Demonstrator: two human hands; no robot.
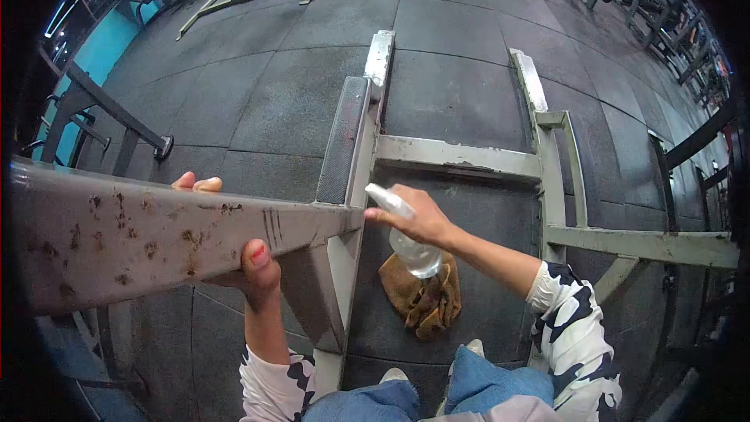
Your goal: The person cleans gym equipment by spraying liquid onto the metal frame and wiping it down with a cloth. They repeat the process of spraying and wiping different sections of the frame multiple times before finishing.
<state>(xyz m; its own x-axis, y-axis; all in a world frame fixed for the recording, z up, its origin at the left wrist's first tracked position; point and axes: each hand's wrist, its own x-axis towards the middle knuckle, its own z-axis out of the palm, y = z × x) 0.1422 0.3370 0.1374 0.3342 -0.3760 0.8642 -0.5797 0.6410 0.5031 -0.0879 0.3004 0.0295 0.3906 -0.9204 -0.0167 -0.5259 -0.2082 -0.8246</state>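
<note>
Head view gives me both bare hands at a metal frame. I see the left hand (262, 273) clasping a broad beam (180, 238), thumb on the near face and fingertips (207, 184) showing past the far edge; I take that hold as a way of steadying the body while leaning in. Rust-coloured spots mark the beam beside this hand.

The right hand (418, 215) is closed around the neck of a clear spray bottle (418, 254), its white nozzle pointing across toward the beam's end. That grip seems chosen to keep a finger near the trigger, but I cannot tell whether it is being pressed. Below the right hand, a crumpled brown cloth (422, 305) lies on the floor (469, 281), probably put there to stay within reach. I cannot tell whether the bottle touches it.

Ahead of the left hand and just left of the right, a dark pad (344, 144) tops a rail, likely as a cushioned surface. Beyond the right hand, a crossbar (457, 158) joins two rails, presumably bracing them.

Counting around the hands, I get one bottle, one cloth, one pad, one clasped beam, one such crossbar and two shoes (394, 375).
</note>
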